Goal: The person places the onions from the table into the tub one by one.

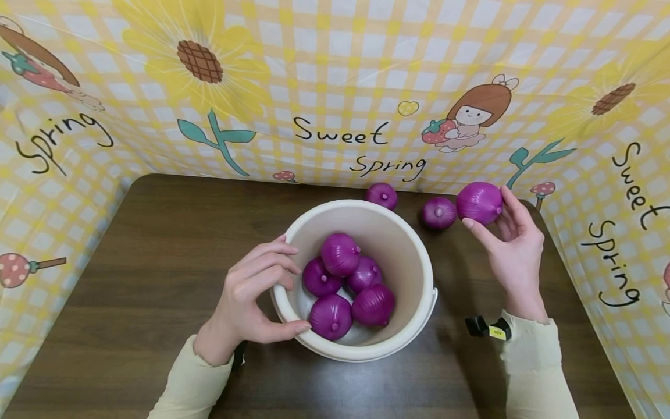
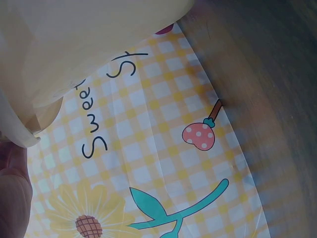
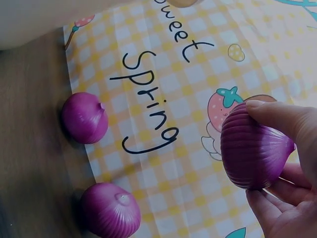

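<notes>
A white bucket (image 1: 419,250) stands on the table with several purple onions (image 1: 340,254) inside it. At its left rim my left hand (image 1: 256,291) holds on, thumb and fingers over the edge; the left wrist view shows only part of that hand (image 2: 14,193) by the rim. Raised to the right of the bucket, my right hand (image 1: 515,244) pinches a purple onion (image 1: 479,202) between thumb and fingers. The right wrist view shows this onion (image 3: 252,146) held above the table. Two more onions, one nearer the bucket (image 1: 381,196) and one farther right (image 1: 439,213), lie behind it.
The dark wooden table (image 1: 157,262) has a yellow checked cloth (image 1: 335,70) standing along its back and sides. The bucket's handle (image 1: 433,299) hangs down on its right side. The two loose onions lie close to the back edge.
</notes>
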Demonstrator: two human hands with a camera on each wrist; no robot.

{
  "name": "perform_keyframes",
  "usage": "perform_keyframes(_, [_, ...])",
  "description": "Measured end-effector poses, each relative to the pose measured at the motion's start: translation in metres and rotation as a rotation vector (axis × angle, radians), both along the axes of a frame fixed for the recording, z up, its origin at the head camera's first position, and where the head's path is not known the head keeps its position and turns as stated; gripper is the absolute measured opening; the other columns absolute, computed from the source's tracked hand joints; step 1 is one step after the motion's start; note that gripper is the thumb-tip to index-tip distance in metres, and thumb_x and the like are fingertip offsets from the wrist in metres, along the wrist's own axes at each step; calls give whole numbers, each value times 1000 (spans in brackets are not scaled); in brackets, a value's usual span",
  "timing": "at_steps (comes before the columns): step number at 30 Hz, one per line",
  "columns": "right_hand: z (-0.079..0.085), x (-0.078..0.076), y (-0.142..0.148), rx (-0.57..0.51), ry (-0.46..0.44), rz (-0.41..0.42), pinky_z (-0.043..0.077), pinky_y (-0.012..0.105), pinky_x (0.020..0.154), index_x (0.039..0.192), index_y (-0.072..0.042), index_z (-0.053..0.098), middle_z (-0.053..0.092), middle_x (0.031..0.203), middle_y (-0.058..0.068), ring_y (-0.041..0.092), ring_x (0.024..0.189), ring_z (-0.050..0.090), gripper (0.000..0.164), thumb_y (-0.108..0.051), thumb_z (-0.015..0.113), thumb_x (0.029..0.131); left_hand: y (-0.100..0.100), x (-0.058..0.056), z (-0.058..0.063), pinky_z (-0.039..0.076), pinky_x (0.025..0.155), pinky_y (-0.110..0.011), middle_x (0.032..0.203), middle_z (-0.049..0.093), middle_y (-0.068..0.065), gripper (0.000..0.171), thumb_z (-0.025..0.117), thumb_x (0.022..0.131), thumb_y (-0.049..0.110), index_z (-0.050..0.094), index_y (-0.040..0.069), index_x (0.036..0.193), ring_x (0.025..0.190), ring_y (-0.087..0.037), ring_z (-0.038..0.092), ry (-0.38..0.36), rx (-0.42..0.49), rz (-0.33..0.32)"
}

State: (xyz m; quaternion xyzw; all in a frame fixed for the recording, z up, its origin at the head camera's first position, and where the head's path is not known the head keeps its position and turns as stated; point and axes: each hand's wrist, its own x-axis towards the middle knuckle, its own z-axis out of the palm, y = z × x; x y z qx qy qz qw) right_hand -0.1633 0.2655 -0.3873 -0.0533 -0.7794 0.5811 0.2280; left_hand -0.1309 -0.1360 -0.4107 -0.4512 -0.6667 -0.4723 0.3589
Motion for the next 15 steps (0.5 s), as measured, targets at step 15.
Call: perform_keyframes(15, [9, 6, -10, -54, 65, 38, 45, 27, 107, 146, -9, 55, 55, 143, 13, 21, 129, 56, 78, 12, 83, 76, 0, 0, 1, 49, 103, -53, 83, 67, -14, 47, 79, 81, 46, 58, 5, 72, 89, -39, 63, 0, 6, -4])
